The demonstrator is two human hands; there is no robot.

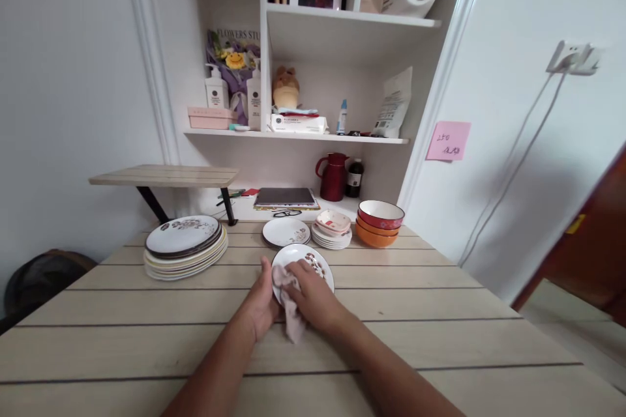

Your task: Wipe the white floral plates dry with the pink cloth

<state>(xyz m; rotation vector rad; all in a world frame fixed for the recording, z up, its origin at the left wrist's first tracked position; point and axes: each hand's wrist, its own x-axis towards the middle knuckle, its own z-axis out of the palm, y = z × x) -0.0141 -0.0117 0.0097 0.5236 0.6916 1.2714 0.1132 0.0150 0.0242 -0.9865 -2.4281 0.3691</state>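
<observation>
1. Here's the plate (317, 262), white with a dark rim and a brown flower print, right in front of you, just nearer than the plate pile (283, 231).
2. Your left hand (263, 305) is clamped on its left edge, thumb up along the rim; the fingers underneath are hidden.
3. Your right hand (315, 294) has the pinkish cloth (293, 324) gathered under its fingers, pressed against the plate's face, a loose end hanging towards you.
4. How will it handle? Stiff, fairly light, probably glazed: slick under fingertips and likely to chip if knocked. The cloth looks soft and limp.
5. Best hold, I'd judge: the rim, thumb above and fingers below, leaving the face free.
6. Below you, the pale worktop (415, 319) runs in planks with dark grooves; whether the plate touches it, you can't tell.
7. Out to your left, a taller plate stack (186, 254); over right, nested bowls (377, 228).
8. Behind, white shelves (337, 138) rise, a red jug (333, 177) beneath them, and a pink note (448, 141) brightens the right side.
</observation>
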